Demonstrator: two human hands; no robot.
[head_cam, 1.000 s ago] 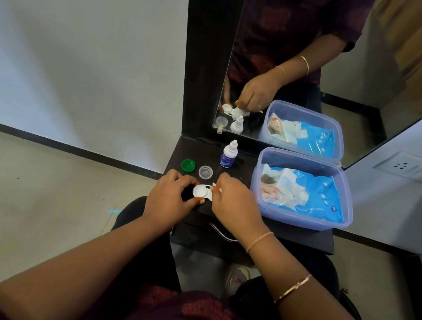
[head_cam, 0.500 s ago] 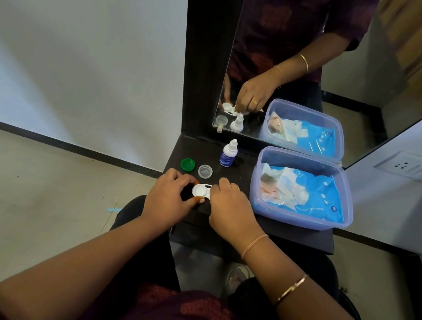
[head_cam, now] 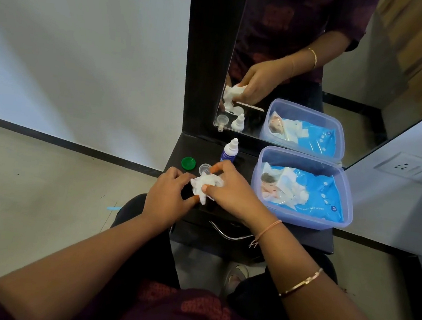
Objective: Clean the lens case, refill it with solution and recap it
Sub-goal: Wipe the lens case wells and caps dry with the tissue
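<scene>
lens case point(head_cam: 195, 192) at front edge of shelf point(head_cam: 301, 237), mostly hidden under white wipe point(head_cam: 208, 182). right hand point(head_cam: 230, 188) pinches the wipe; left hand point(head_cam: 168, 197) looks clamped on the case. green cap point(head_cam: 188, 163), clear cap point(head_cam: 204, 169), solution bottle point(head_cam: 229, 151) just behind.

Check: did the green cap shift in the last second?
No. The green cap still sits just left of the clear cap, same gap to the solution bottle.

The lens case is hidden under the white wipe point(head_cam: 205, 183) and the right hand point(head_cam: 230, 191). The little bottle's point(head_cam: 229, 152) words are too small to read.
</scene>
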